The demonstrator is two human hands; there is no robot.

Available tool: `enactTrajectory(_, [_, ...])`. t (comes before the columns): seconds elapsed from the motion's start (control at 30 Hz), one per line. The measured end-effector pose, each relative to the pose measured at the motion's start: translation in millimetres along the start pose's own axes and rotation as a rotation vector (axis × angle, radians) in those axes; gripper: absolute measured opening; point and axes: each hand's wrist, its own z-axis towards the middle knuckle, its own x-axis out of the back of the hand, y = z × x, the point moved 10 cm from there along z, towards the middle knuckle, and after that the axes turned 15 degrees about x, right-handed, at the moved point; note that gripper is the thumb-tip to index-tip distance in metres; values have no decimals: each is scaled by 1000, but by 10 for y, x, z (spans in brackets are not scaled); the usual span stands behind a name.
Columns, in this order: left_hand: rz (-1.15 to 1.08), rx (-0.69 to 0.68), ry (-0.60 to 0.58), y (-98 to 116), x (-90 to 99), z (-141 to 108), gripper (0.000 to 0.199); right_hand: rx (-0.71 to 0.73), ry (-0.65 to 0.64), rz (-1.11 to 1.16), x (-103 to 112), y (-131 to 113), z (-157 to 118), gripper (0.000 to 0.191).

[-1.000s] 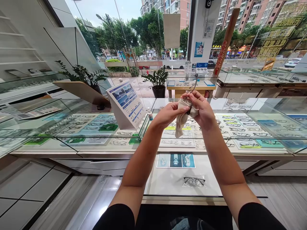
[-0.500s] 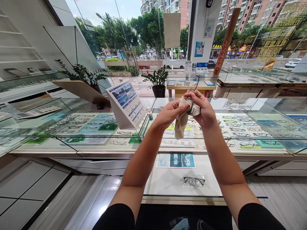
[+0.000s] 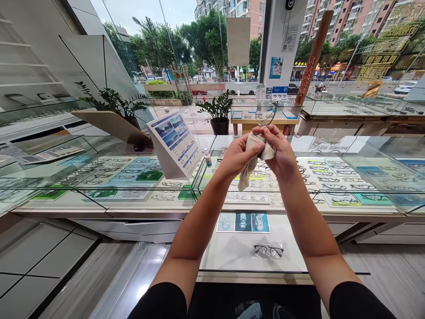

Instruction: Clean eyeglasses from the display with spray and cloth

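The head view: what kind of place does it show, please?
Most likely an optician's shop. Glass display counters hold rows of spectacle frames, another pair of glasses lies in a clear bag on the near counter, and both hands, left hand and right hand, hold glasses in a cloth.

Both arms are bare from wrist to above the elbow. Short black sleeves cover the upper arms. No rings or watch show.
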Motion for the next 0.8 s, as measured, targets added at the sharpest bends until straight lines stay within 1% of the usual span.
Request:
enactTrajectory(0.1, [-4,-43,48,20,-3,-5,57,34,20,2,-17,-5,-12,34])
enactTrajectory(0.27, [-31,-63,128,-1,13,-8,60,70,17,-10,-84,-46,-40,30])
enactTrajectory(0.5, [-96,-113,240,12,66,-34,59,100,13,-55,-211,-108,-103,32])
enactTrajectory(0.63, [-173,-136,268,9,113,-32,54,96,-4,-50,-268,-118,-126,33])
enactTrajectory(0.8, [-154,-170,277,22,110,-27,52,75,37,-79,-194,-92,-135,37])
